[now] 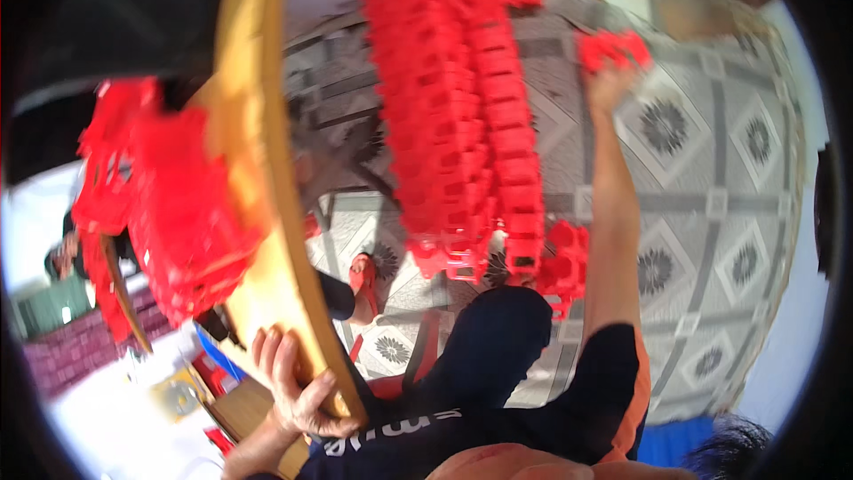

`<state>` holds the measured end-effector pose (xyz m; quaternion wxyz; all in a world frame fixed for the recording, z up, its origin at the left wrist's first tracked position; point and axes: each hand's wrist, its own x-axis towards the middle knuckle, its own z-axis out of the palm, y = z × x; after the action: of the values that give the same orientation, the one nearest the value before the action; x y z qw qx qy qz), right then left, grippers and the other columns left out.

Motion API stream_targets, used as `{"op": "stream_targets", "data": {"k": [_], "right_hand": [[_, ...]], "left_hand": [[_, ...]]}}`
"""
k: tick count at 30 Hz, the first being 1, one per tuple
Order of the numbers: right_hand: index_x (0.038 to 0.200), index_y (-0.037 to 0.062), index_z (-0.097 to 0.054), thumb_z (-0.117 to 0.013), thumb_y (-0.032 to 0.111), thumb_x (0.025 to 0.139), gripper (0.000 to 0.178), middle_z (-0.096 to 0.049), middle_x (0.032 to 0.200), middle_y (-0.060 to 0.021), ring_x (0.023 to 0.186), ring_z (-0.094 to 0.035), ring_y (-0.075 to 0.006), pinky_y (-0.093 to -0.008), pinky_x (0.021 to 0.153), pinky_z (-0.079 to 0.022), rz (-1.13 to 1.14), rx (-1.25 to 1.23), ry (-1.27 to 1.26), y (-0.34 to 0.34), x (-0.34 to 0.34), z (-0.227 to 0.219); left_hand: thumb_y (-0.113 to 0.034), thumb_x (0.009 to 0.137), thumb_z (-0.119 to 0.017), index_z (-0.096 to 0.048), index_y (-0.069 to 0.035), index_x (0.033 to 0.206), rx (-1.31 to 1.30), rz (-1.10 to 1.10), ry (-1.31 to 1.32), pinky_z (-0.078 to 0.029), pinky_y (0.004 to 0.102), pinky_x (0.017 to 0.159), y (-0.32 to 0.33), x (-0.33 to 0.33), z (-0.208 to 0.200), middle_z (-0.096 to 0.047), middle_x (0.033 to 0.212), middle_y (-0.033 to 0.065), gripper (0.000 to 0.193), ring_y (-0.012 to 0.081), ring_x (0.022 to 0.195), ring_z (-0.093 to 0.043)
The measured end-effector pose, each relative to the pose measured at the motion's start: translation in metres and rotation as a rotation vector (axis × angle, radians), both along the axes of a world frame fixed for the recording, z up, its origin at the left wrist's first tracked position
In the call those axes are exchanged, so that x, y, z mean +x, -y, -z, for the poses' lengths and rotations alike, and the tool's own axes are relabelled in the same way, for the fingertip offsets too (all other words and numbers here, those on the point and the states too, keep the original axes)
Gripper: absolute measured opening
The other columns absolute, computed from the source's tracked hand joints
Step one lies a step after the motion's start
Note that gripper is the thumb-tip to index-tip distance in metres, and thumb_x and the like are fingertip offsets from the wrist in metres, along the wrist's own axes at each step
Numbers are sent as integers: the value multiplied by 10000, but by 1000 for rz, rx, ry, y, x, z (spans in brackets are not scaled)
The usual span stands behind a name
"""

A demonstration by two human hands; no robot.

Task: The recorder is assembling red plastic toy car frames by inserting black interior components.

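Note:
My right hand (611,80) is stretched far out over the floor at the upper right, closed around a red plastic piece (622,49) with a notched outline. Blur hides how the fingers sit on it. My left hand (298,391) grips the near corner of a yellow wooden tabletop (275,284), fingers on top and thumb along the edge. To the left of my right hand, long stacks of red plastic frames (435,124) with square openings stand in rows on the floor. A smaller cluster of red frames (564,267) lies near my knee.
A heap of red plastic pieces (178,204) lies on the tabletop at the left. The floor has grey patterned tiles (657,204). My foot in a red sandal (362,289) is between the table and the stacks. A blue item (675,440) shows at the lower right.

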<state>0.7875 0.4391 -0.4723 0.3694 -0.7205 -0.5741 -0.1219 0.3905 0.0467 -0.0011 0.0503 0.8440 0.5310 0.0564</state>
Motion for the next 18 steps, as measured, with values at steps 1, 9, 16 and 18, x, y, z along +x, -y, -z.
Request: {"op": "stream_targets", "data": {"k": [1, 9, 16, 18], "right_hand": [[1158, 48, -644, -814, 325, 704, 558, -539, 1313, -242, 1312, -410, -416, -519, 1129, -263, 84, 179, -103, 11, -15, -25], [1187, 55, -565, -826, 434, 662, 698, -489, 1352, -220, 1228, -494, -371, -453, 997, -414, -1039, 577, -692, 106, -147, -416], [1169, 79, -579, -846, 357, 687, 617, -420, 1418, -204, 1282, -465, -379, -428, 1013, -424, -1472, 512, -354, 137, -315, -572], [1434, 45, -297, -819, 373, 759, 914, -88, 1476, -441, 1355, -243, -595, -562, 1091, -360, -831, -16, 164, 171, -349, -622]], "left_hand": [[-689, 701, -671, -585, -214, 1271, 8, -4, 4, -236, 668, 1053, -1, 3, -3, -414, 1384, 315, 747, 506, 1272, -401], [-642, 744, -620, -587, -157, 1312, -42, 18, -25, -234, 613, 1067, -12, 21, -13, -384, 1451, 274, 748, 457, 1330, -370], [-537, 707, -700, -468, -206, 1425, -56, 20, 7, -175, 568, 1128, -4, 28, -18, -292, 1537, 208, 825, 403, 1411, -272], [-538, 723, -690, -460, -209, 1433, -61, 28, 27, -166, 574, 1132, -7, 22, -13, -279, 1543, 211, 815, 409, 1420, -260]]}}
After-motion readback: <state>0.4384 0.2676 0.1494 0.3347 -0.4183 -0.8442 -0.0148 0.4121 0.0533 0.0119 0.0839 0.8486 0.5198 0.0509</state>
